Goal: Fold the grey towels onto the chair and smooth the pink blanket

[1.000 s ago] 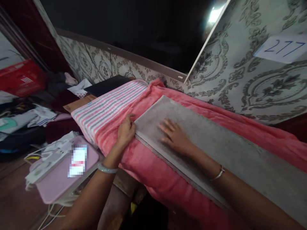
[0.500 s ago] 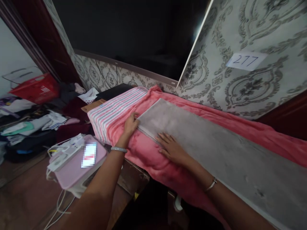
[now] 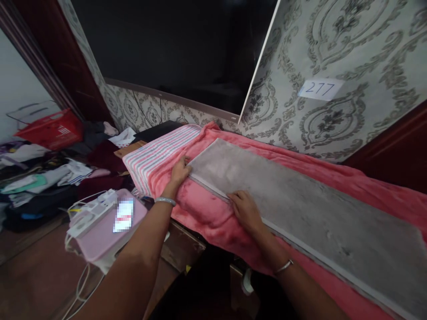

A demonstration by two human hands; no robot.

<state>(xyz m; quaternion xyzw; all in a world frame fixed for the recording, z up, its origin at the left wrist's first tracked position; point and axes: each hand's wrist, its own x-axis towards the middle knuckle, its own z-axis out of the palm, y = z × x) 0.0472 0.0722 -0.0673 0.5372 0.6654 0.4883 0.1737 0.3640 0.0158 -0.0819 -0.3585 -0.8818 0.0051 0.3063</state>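
One blanket point(image 3: 204, 205) lies beneath the grey cloth point(image 3: 283, 193). Right hand point(image 3: 245, 210): bent fingers at the cloth's near edge. Left hand point(image 3: 180, 171): curled at its near left corner, cloth extending rightward. Cannot tell whether either pinches it.

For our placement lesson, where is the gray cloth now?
Head view, right of centre: the gray cloth lies on the pink blanket, right hand at its near edge.

A black screen point(image 3: 173, 49) is covering part of the patterned wall point(image 3: 330, 49), paper point(image 3: 320, 90) marked 277 is showing to its right, and brownish floor point(image 3: 33, 275) is filling the lower left.
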